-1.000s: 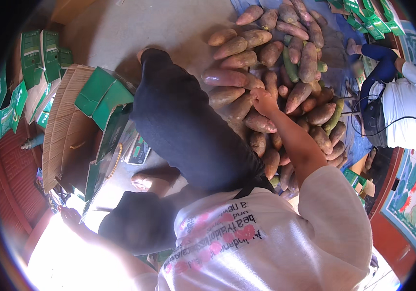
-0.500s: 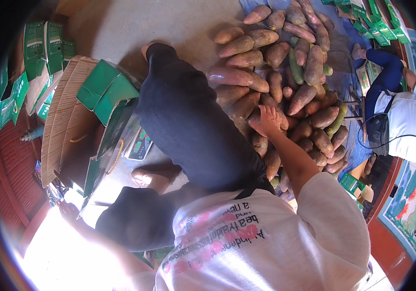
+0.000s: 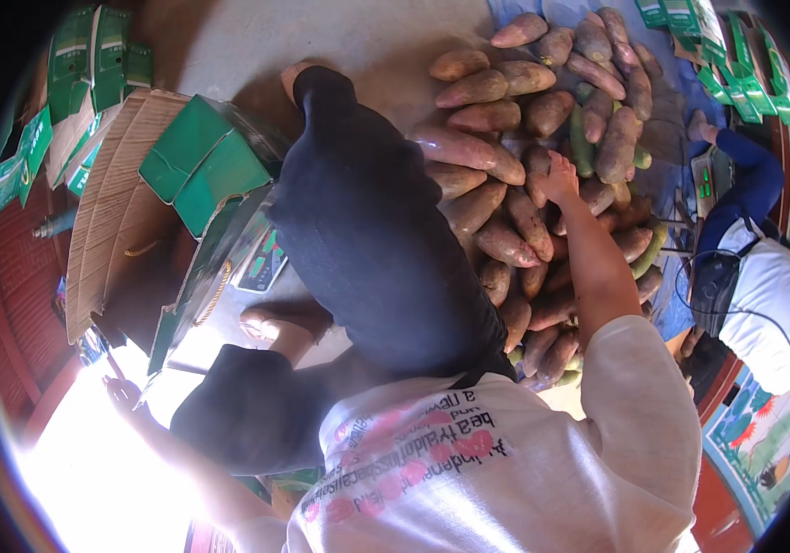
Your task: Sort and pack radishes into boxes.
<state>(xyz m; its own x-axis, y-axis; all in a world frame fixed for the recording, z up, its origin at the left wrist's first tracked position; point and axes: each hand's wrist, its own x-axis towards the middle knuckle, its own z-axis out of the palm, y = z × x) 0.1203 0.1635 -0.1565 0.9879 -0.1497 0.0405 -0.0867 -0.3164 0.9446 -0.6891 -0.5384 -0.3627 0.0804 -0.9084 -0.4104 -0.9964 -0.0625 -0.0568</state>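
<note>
My right hand (image 3: 559,182) is curled against the side of an upright reddish-brown vegetable (image 3: 535,175) shaped like a large tuber. That piece lies in a wide pile of similar long, thick produce (image 3: 506,244), its kind not plain. Part of my grip is hidden by the hand itself. Far to the left, my left hand (image 3: 122,394) is held out with fingers apart in strong glare, close to the lower edge of an open cardboard box (image 3: 105,221). Nothing shows in it.
Green cartons (image 3: 114,55) stand at the left, and another green box (image 3: 201,166) leans by the open one. A digital scale (image 3: 263,265) is on the floor beside my foot. At the right a person (image 3: 768,300) works near more green cartons (image 3: 754,74) and a blue sheet.
My right hand has moved up and away to a different piece in the pile. Pinkish-brown pieces now show where it was. My left hand stays near the box. The view has shifted slightly.
</note>
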